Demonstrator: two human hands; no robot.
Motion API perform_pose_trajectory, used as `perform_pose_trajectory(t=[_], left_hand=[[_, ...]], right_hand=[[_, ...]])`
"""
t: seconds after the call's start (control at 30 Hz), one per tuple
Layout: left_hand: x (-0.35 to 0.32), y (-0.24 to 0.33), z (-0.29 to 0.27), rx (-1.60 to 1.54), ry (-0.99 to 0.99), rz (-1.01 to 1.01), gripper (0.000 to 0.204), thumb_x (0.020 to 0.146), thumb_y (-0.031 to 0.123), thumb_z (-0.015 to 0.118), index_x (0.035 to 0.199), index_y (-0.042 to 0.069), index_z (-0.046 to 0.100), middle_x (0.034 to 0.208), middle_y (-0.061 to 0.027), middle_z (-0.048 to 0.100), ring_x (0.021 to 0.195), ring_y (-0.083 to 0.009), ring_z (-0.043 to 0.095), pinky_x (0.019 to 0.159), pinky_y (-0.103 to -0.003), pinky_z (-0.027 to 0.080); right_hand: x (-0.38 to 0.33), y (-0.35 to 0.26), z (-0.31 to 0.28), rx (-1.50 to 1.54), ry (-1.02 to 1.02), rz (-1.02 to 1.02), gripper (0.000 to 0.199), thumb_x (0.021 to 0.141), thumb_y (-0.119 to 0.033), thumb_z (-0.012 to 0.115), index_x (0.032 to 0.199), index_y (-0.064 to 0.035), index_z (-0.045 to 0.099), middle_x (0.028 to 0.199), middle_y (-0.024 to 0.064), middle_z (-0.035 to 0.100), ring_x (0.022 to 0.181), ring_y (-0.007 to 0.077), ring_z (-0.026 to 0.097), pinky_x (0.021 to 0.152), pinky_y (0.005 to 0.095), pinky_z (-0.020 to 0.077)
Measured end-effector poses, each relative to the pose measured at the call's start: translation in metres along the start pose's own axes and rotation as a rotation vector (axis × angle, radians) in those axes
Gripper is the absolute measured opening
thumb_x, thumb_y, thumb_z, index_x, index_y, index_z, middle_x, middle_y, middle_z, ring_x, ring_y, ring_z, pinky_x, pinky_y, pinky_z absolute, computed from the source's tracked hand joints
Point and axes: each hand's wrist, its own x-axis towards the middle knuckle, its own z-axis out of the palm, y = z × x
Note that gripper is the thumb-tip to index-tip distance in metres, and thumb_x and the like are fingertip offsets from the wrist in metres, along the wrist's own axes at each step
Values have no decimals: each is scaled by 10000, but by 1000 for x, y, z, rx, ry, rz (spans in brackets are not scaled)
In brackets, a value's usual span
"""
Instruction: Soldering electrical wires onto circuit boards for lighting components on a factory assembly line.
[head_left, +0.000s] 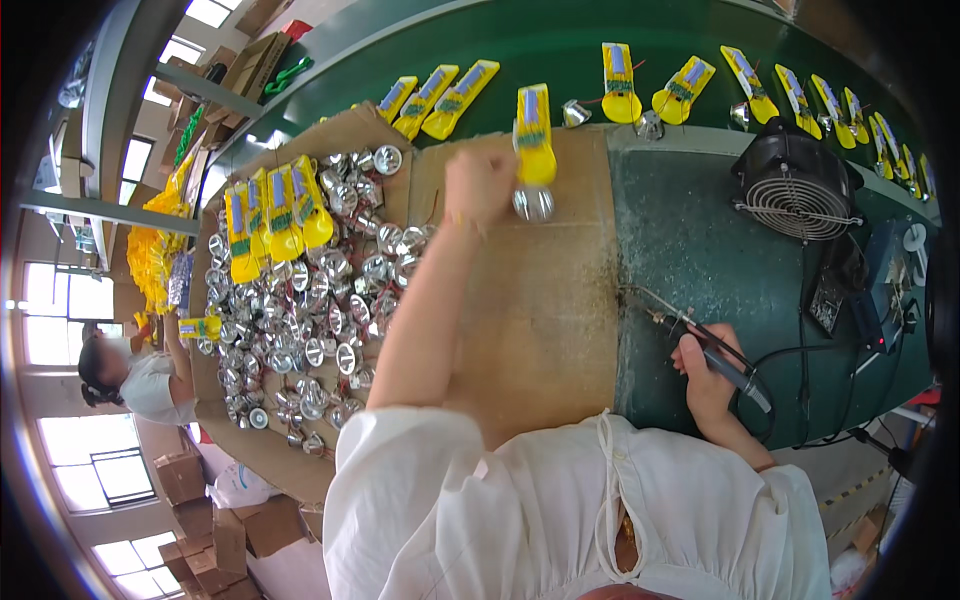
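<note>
My left hand [482, 185] is closed at the left side of a yellow flashlight housing [538, 160] and seems to grip its edge; the fingertips are partly hidden. That housing carries a pale battery and a green circuit board, and a silver reflector [533, 204] sits at its near end. In my right hand [708, 380] is a soldering iron [738, 374], its bent metal tip pointing left over the dark green mat [690, 230]. Several more yellow housings [460, 100] lie along the green belt [560, 60] at the far side, some with reflectors beside them.
Many silver reflectors [313, 352] are heaped on cardboard at the left, with several yellow housings [285, 240] on top. A black fan [797, 185] and a soldering station [885, 270] with cables stand at the right. Another person [140, 380] is at the far left.
</note>
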Motion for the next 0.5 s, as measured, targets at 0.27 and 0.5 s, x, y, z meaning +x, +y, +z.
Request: perform_pose_trajectory(t=[0.27, 0.5], left_hand=[[99, -50, -15, 688, 16, -152, 195, 744, 275, 616, 839, 121, 690, 877, -135, 648, 833, -279, 625, 736, -372, 499], [-55, 6, -27, 829, 7, 111, 177, 741, 226, 548, 628, 108, 616, 610, -84, 604, 536, -226, 614, 474, -337, 493]], right_hand=[[4, 4, -2, 44, -1, 62, 151, 794, -56, 616, 860, 1, 493, 654, 72, 580, 555, 92, 553, 491, 209, 452], [6, 2, -3, 32, 0, 35, 134, 802, -51, 598, 873, 2, 497, 655, 71, 575, 542, 83, 534, 486, 203, 435]])
